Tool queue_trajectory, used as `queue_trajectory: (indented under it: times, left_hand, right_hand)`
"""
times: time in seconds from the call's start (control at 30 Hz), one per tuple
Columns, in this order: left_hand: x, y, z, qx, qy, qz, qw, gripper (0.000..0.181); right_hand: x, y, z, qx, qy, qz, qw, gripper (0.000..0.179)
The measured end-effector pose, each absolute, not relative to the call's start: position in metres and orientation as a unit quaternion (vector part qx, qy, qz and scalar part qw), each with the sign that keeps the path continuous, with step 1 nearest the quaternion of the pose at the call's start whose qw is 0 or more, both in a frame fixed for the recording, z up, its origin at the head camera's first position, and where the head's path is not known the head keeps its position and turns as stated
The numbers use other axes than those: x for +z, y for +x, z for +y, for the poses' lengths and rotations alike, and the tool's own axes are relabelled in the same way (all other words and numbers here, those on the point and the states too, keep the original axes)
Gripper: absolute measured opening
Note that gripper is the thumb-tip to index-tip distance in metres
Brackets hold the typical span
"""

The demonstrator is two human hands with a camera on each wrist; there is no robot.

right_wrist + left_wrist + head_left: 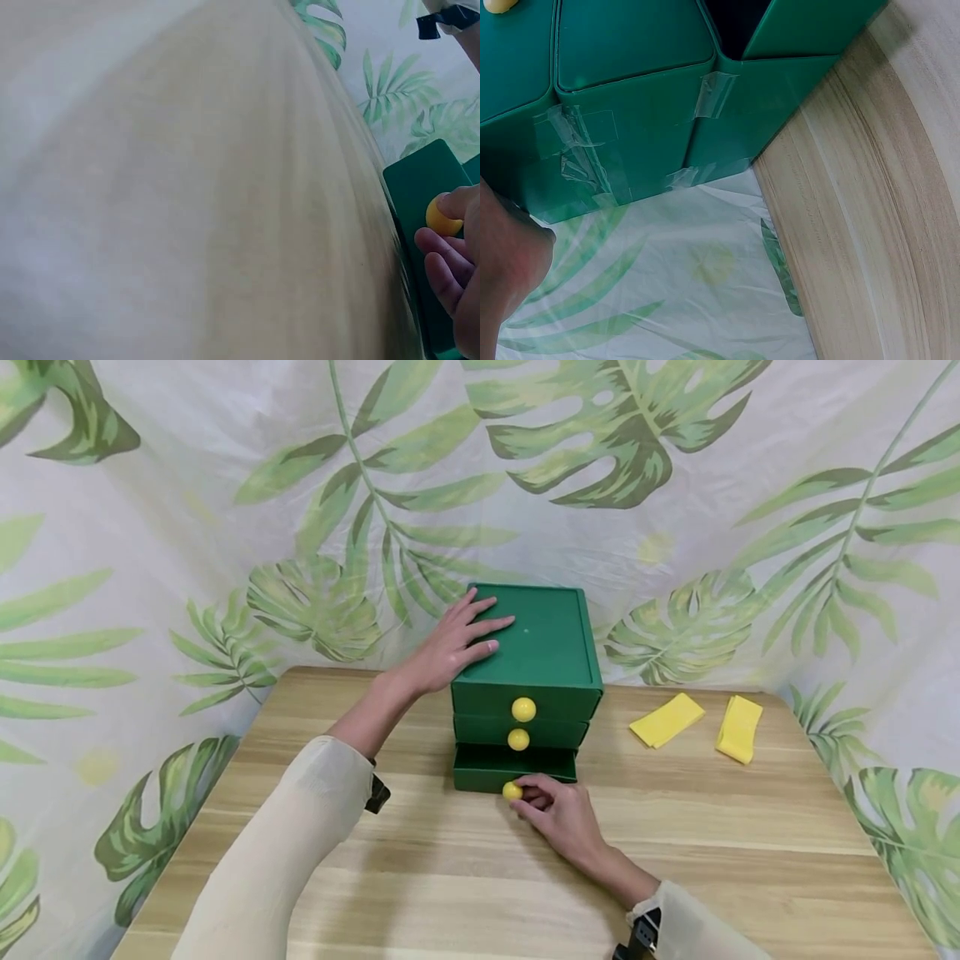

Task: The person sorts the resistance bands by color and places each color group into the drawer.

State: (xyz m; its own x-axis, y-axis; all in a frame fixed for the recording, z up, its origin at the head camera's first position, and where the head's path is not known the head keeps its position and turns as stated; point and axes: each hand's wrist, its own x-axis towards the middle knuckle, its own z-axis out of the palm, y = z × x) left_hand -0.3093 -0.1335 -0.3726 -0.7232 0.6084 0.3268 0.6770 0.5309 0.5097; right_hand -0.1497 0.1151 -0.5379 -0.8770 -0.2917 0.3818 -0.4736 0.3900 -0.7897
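One outspread left hand is lying atop the green cabinet; at its six o'clock, the right hand is pinching the knob, probably the surest hold, of the ajar, seemingly light, stiff bottom drawer.

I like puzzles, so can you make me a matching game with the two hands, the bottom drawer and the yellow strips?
1. Left hand
2. Right hand
3. Bottom drawer
4. Yellow strips

A. partly open
B. lie on the table, to the right of the green box
C. rests on top of the green box
D. pinches the lowest yellow knob

Right pairs: 1-C; 2-D; 3-A; 4-B
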Motion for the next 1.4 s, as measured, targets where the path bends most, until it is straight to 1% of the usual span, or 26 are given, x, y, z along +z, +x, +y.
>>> queue_trajectory:
  times: [0.4,0.7,0.93,1.27,1.4]
  left_hand:
    - [-0.373,-0.311,-0.134,-0.31,-0.368,-0.875,0.053,0.051]
    - [-0.374,-0.311,-0.135,-0.307,-0.362,-0.879,0.047,0.051]
    - [-0.373,-0.31,-0.134,-0.31,-0.362,-0.878,0.044,0.051]
    - [-0.373,-0.309,-0.134,-0.318,-0.365,-0.874,0.05,0.051]
    - [-0.373,-0.309,-0.134,-0.315,-0.365,-0.875,0.05,0.051]
  right_hand:
    - [-0.537,-0.129,0.115,0.503,0.246,-0.822,0.102,0.022]
    - [-0.539,-0.122,0.115,0.502,0.249,-0.822,0.103,0.024]
    - [-0.541,-0.114,0.117,0.495,0.263,-0.82,0.12,0.026]
    - [-0.543,-0.1,0.121,0.485,0.286,-0.817,0.125,0.027]
    - [-0.542,-0.097,0.123,0.486,0.289,-0.816,0.118,0.027]
